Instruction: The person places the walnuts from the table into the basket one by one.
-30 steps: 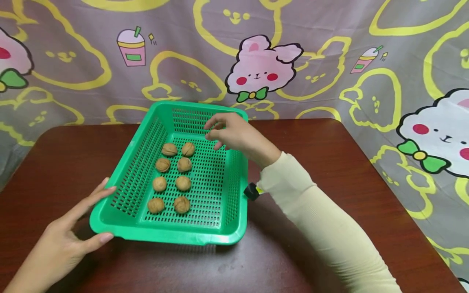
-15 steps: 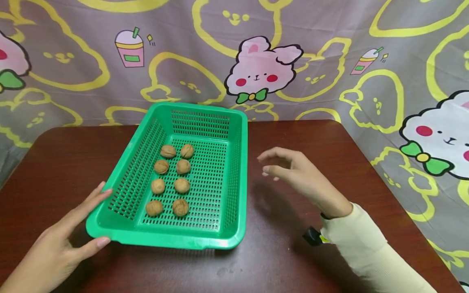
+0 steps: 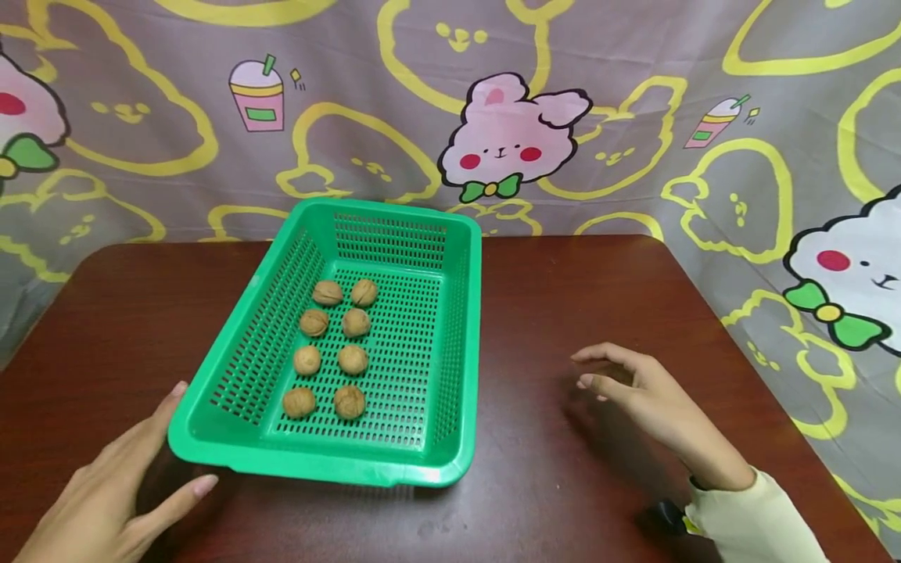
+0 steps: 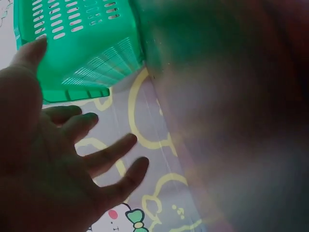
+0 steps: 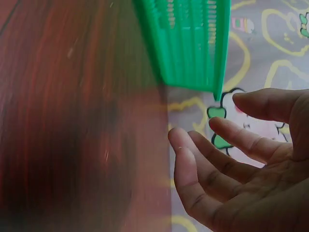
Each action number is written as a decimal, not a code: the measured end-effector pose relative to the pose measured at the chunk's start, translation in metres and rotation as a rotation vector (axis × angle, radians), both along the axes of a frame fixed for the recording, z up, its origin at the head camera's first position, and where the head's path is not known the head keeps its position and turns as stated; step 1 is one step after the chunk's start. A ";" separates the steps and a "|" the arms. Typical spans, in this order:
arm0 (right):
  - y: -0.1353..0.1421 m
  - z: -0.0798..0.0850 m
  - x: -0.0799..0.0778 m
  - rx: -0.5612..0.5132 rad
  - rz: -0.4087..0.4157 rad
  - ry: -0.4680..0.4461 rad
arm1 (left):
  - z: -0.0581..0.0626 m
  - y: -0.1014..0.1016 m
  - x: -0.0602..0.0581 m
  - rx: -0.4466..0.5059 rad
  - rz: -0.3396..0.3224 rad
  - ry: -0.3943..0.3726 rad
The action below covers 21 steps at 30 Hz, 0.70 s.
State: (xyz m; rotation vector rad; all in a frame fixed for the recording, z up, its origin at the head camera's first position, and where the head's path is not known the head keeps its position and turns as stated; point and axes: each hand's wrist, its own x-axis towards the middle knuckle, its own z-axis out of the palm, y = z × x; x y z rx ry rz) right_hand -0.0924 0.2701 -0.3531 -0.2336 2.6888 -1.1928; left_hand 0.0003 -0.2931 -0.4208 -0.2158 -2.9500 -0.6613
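A green plastic basket point(image 3: 324, 467) with slotted walls stands on the table. On its slotted floor lie several walnuts point(image 3: 353, 360), set out in two columns toward the left side. Beside the basket's near left corner is my left hand point(image 3: 116, 485), fingers spread and holding nothing; the left wrist view shows the fingers point(image 4: 113, 153) apart, close to the basket wall point(image 4: 87, 48). Well to the right of the basket, my right hand point(image 3: 651, 399) hovers over the table with loosely bent fingers. Its palm is bare in the right wrist view.
The dark red-brown table point(image 3: 535, 313) reaches back to a hanging cloth point(image 3: 394, 70) printed with cartoon rabbits and yellow outlines. The same cloth runs along the right side. A small black device point(image 3: 665, 516) is at the right wrist.
My right hand has come out from over the basket, moving right and toward me. My left hand has let go of the basket's rim and drawn slightly away. The walnuts stay in place.
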 end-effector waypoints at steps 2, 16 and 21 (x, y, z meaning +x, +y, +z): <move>0.006 -0.002 0.002 0.065 -0.017 0.026 | 0.000 -0.002 0.000 -0.075 0.042 -0.057; 0.034 -0.021 -0.005 0.349 -0.048 0.449 | -0.006 -0.033 -0.006 -0.256 0.160 -0.183; 0.040 -0.026 -0.014 0.424 -0.053 0.503 | 0.003 -0.037 -0.020 -0.244 0.157 -0.105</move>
